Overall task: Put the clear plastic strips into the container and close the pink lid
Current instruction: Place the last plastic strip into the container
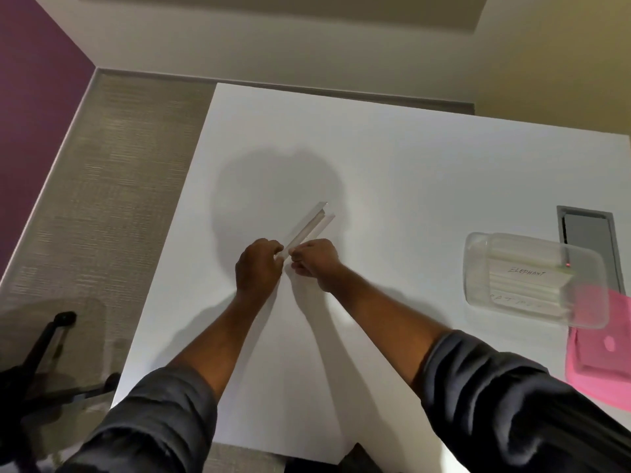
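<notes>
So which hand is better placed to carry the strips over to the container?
Probably the right hand. It and the left hand both pinch the near ends of the clear strips, but the container and pink lid lie to the right, so the left would have to cross.

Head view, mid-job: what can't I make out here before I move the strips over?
1. Count of the clear plastic strips: they are transparent and overlap, and the left hand and right hand gripping them cover their near ends.
2. The pink lid: cut off by the right edge and partly overlapped by the container.
3. Container contents: the lower card's writing is too faint to read, blurred through the clear wall.
</notes>
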### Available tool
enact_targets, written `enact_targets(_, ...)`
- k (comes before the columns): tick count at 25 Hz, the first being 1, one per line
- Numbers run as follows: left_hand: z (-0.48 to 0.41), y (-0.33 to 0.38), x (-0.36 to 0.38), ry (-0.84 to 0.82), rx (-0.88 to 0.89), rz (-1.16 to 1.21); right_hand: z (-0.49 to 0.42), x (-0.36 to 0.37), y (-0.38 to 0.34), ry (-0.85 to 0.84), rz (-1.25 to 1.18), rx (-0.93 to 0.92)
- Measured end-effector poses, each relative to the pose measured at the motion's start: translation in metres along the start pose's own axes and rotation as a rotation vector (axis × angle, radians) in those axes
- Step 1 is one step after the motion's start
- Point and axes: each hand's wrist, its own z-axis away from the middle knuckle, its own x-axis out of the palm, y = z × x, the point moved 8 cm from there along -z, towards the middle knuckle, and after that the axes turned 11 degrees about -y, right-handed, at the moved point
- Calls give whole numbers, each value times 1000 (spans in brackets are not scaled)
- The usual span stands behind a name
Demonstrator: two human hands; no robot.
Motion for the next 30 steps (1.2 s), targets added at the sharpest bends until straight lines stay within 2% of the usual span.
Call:
enact_targets(4, 2, -2, 4, 20, 13, -1, -7, 4, 9, 88, -63, 43)
enact_targets(6, 4, -2, 6, 28, 0, 27, -9, 5, 10, 109, -12, 35)
enact_targets(15, 9, -5, 23, -19, -84, 371, -2, -5, -9, 177, 347, -86)
enact_targets(19, 5, -10, 38, -154, -172, 576, 2, -8, -15, 137, 602, -110)
enact_targets(22, 1, -8, 45, -235, -147, 637, 6, -11, -15, 114, 800, -123)
enact_targets(25, 0, 0, 43, -256, -114, 627, 10, -17, -18, 113, 877, -179)
enact_targets(30, -13, 7, 23, -128, -59, 376, 18, -32, -20, 62, 996, -212)
